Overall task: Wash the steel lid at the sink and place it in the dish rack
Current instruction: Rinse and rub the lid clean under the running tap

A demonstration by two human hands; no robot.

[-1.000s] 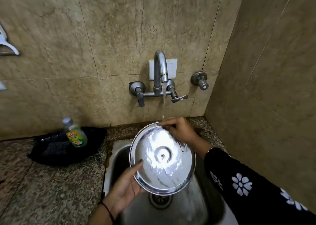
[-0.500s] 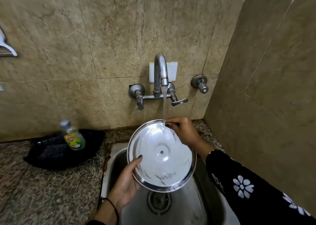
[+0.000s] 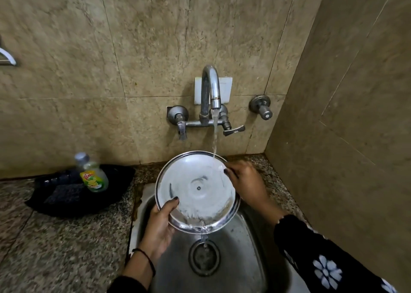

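Note:
The round steel lid (image 3: pixel 198 190) is held tilted over the steel sink (image 3: pixel 242 255), its inner face towards me. Water from the tap (image 3: pixel 210 92) strikes its upper right edge, runs across it and spills off the lower rim toward the drain (image 3: pixel 204 258). My left hand (image 3: pixel 160 223) grips the lid's lower left rim, thumb on the inner face. My right hand (image 3: pixel 244 181) holds the upper right rim, fingertips on the wet surface under the stream. No dish rack is in view.
A green dish-soap bottle (image 3: pixel 92 174) stands in a black tray (image 3: pixel 73 192) with a scrubber, on the granite counter (image 3: pixel 55 248) left of the sink. Tiled walls close in behind and on the right. A wall valve (image 3: pixel 261 105) sits right of the tap.
The lid has shifted slightly so the stream lands nearer its upper right edge, and more water now runs off the lower rim. My right fingertips have slid along the wet rim.

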